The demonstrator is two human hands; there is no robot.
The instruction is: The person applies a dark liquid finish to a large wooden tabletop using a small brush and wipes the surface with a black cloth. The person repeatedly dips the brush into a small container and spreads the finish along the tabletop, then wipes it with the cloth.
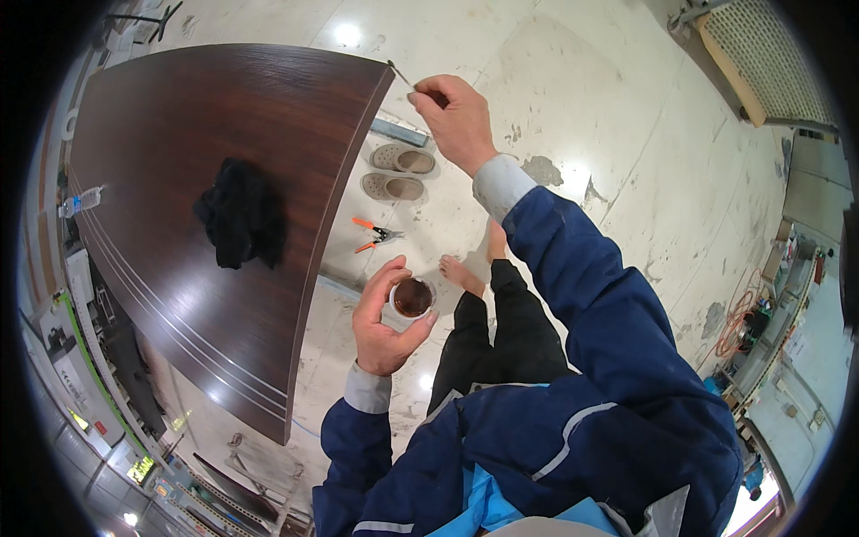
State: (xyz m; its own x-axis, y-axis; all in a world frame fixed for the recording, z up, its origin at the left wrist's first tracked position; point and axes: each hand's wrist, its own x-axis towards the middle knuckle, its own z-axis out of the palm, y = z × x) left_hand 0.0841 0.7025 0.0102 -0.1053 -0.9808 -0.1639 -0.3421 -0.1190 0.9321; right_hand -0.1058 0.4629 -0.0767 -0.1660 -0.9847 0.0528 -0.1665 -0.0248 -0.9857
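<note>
My left hand (380,327) is closed around a small white cup (434,295) with dark brown liquid (412,296) inside. Out ahead, my right hand (454,116) pinches a thin brush (402,75). Its dark tip meets the far right corner of a dark brown wood-grain panel (161,125); whether it presses on the edge or hovers just beside it, I cannot tell. A crumpled black cloth (240,213) lies on the panel. Pale parallel lines run across the panel's near left part.
Beige clogs (403,159) and orange-handled pliers (376,234) lie on the worn floor between the panel and my bare feet (462,275). A plastic bottle (80,202) rests at the panel's left edge. A woven-topped piece (769,58) stands far right, near an orange hose (735,327).
</note>
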